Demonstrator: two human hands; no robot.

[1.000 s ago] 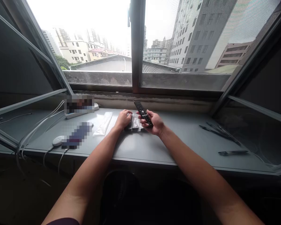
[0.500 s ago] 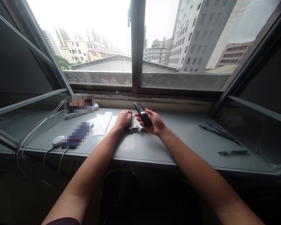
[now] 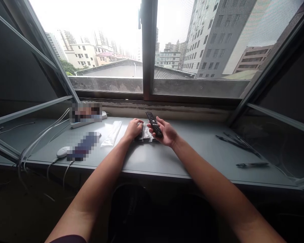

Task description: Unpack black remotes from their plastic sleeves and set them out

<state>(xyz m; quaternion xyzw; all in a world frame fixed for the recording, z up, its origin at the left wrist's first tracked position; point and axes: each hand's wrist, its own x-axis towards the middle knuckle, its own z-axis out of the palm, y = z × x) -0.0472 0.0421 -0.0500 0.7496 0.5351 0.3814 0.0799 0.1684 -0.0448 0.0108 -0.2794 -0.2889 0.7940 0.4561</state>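
Observation:
A black remote control (image 3: pixel 154 124) with its button side facing up is held in my right hand (image 3: pixel 167 132), fingers around its lower half. My left hand (image 3: pixel 134 129) rests at the left end of a row of dark items in clear plastic wrapping (image 3: pixel 147 132) on the grey table. Its fingers are bent over the leftmost item, partly hiding it. The remote is above the right end of that row and covers part of it. A flat clear plastic sleeve (image 3: pixel 111 134) lies left of my left hand.
On the left are a white power strip (image 3: pixel 88 122), a white round charger (image 3: pixel 62 152), a blurred-out blue object (image 3: pixel 83 146) and white cables (image 3: pixel 36 141). Several dark pens (image 3: pixel 239 141) and a single pen (image 3: pixel 252 165) lie at the right. A window frame (image 3: pixel 149 50) rises behind.
The remote has turned over in my right hand, from its plain back with a white label to its button side. My left hand has stayed in place.

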